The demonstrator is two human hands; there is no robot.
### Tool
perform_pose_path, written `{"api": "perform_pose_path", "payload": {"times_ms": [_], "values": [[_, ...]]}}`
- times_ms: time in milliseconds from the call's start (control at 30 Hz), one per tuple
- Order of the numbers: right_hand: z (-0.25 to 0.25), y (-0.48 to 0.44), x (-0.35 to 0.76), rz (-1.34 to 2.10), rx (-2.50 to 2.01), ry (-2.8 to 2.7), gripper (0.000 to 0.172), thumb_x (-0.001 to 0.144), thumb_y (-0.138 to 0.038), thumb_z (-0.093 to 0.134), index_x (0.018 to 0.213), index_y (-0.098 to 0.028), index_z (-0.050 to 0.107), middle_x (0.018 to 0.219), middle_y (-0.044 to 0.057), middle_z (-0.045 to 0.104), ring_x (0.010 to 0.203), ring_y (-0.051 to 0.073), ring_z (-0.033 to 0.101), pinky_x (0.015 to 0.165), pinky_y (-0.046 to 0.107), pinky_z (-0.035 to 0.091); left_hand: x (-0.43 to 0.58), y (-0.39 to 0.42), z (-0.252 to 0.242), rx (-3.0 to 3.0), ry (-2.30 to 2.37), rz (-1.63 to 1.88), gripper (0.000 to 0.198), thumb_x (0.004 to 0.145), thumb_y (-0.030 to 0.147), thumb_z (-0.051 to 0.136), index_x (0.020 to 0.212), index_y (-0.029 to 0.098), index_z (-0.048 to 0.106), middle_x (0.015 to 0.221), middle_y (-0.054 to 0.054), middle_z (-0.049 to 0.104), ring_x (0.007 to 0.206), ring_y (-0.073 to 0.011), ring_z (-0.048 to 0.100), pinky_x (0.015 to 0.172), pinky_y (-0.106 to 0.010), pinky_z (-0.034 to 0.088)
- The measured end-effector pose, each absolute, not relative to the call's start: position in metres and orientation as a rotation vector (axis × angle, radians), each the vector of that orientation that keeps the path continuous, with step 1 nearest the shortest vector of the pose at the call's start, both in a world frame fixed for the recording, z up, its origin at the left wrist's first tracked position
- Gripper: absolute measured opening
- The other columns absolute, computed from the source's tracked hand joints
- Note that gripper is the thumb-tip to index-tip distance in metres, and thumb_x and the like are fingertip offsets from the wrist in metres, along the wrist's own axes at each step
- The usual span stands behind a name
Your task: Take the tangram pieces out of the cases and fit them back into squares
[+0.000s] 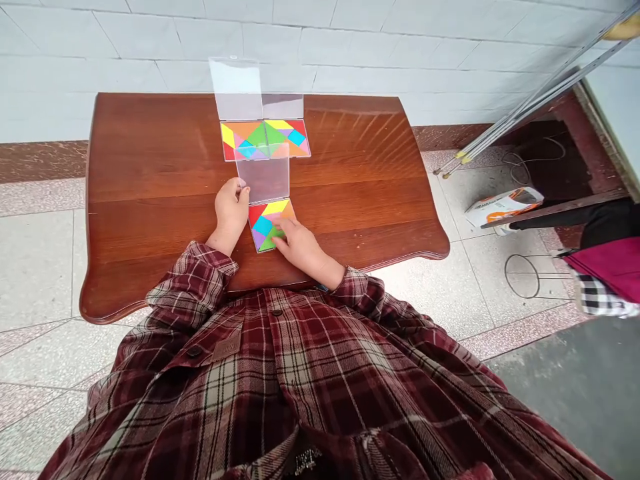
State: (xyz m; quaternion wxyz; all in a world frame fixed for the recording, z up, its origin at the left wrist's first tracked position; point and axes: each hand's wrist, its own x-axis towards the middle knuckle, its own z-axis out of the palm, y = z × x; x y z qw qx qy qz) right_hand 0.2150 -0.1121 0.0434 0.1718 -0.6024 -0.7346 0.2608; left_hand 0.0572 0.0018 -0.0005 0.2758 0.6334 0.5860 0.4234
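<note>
Near tangram tray (267, 219) sits mid-front of the wooden table (150, 173), its clear lid (264, 180) flipped open away from the person. Right hand (300, 245): fingers together and extended, tips pressing the green piece (268, 240), not gripping it. Left hand (231, 210): curled, fingertips apparently pinching the lid's left edge. Two far tangram trays (265, 139) lie side by side, well behind, lids up.

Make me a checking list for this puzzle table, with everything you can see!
Surface: glossy brown wooden table.
Job's things: near tangram tray of coloured pieces; its clear lid lies open behind it.
Clutter: two more tangram sets side by side farther back, lids open.
Grippers: left hand curled at the clear lid's left edge; right hand with fingers on the pieces.
Cables: thin wire on the floor, right.
Surroundings: white tiled wall, carton, metal poles.
</note>
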Motion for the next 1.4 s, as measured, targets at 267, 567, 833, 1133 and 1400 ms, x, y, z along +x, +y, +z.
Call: {"api": "perform_pose_path", "payload": {"times_ms": [267,567,833,1133,1400], "values": [[0.056,-0.102,0.178,0.678,-2.059,-2.151,0.049,0.091,-0.024,0.052,0.138,-0.013,0.041,0.136,0.02,0.047,0.111,0.027,0.06,0.089,0.038,0.051,0.056,-0.002,0.004,1.709,1.514,1.13,0.003,0.081,0.021,0.051,0.078,0.02,0.05,0.074,0.001,0.055,0.071,-0.0126,0.051,0.074,-0.028,0.044],[0.045,-0.084,0.191,0.778,-1.993,-2.061,0.043,0.084,-0.023,0.062,0.124,-0.015,0.05,0.12,0.014,0.054,0.105,0.025,0.058,0.09,0.04,0.049,0.06,-0.005,0.007,1.74,1.516,1.078,0.008,0.082,0.02,0.053,0.075,0.02,0.049,0.075,0.0,0.053,0.075,-0.0143,0.052,0.078,-0.03,0.045],[0.048,-0.078,0.205,0.962,-1.715,-2.013,0.027,0.085,-0.029,0.055,0.109,-0.018,0.062,0.099,0.006,0.064,0.089,0.019,0.058,0.078,0.031,0.046,0.055,-0.002,0.004,1.736,1.478,1.116,0.008,0.081,0.02,0.053,0.074,0.02,0.049,0.07,0.001,0.051,0.069,-0.0127,0.049,0.072,-0.028,0.044],[0.031,-0.065,0.293,0.782,-1.974,-1.66,0.021,0.084,-0.034,0.051,0.079,-0.016,0.061,0.07,0.0,0.059,0.067,0.014,0.051,0.068,0.028,0.041,0.055,-0.001,0.004,1.706,1.445,1.125,0.009,0.08,0.018,0.054,0.073,0.02,0.048,0.068,0.002,0.05,0.063,-0.0106,0.046,0.068,-0.027,0.044],[0.039,-0.069,0.282,0.559,-2.129,-1.725,0.026,0.084,-0.028,0.055,0.107,-0.015,0.059,0.084,0.006,0.064,0.08,0.021,0.058,0.077,0.035,0.046,0.054,-0.001,0.005,1.701,1.438,1.125,0.007,0.08,0.018,0.054,0.075,0.02,0.05,0.068,0.002,0.051,0.065,-0.0105,0.047,0.07,-0.027,0.044]]}}
